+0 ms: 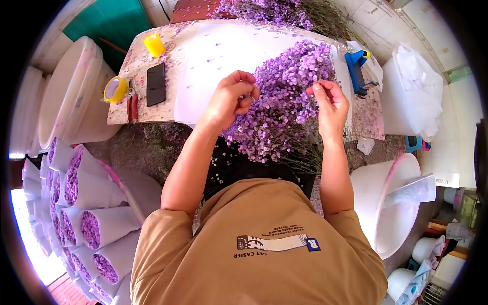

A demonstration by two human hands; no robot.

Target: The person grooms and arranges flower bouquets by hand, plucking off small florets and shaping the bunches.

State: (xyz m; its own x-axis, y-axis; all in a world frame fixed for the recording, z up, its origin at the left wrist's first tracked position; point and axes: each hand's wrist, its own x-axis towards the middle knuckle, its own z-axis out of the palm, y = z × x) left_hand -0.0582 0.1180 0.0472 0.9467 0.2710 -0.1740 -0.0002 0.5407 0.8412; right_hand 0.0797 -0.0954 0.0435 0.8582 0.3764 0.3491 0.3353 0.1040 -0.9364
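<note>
A large loose bunch of purple flowers [284,96] lies over the front edge of the table, partly on white paper [208,61], its stems toward the lower right. My left hand [235,96] is at the left side of the bunch, its fingers curled together; what they hold, if anything, is too small to make out. Over the right side of the flowers is my right hand [331,101], thumb and forefinger pinched at the blossoms. Whether a sprig is between those fingertips cannot be made out.
Left on the table are yellow tape rolls [116,90], a black phone [156,85] and red-handled pliers [132,104]. A blue tape dispenser [358,73] stands at the right. Wrapped purple bouquets [101,226] fill the lower left; a white tub [378,203] is at the right.
</note>
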